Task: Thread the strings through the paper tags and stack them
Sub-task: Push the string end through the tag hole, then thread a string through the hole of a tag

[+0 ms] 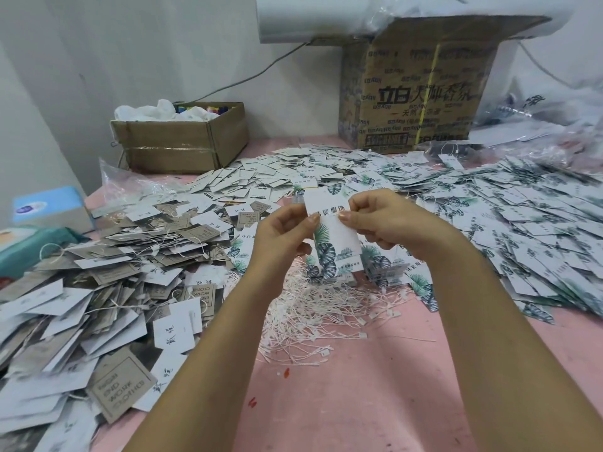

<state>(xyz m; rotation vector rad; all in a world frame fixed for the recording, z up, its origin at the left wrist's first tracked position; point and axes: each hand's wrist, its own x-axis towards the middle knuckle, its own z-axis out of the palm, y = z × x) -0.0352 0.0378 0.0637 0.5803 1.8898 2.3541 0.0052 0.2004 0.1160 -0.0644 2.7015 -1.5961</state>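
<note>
A white paper tag point(329, 223) with green leaf print and dark characters is held upright at the middle of the head view. My left hand point(280, 236) pinches its left edge with thumb on the face. My right hand point(385, 220) pinches its right edge near the top. Whether a string is in either hand cannot be made out. A loose heap of white strings point(313, 314) with small plastic ends lies on the pink table point(359, 393) just below the hands. A short stack of leaf tags point(378, 265) lies behind the held tag.
A big pile of grey and white tags with strings point(98, 288) covers the left. Leaf-print tags point(538, 223) spread over the right. Two cardboard boxes point(182, 141) point(417, 93) stand at the back. A blue tissue box point(49, 207) sits far left.
</note>
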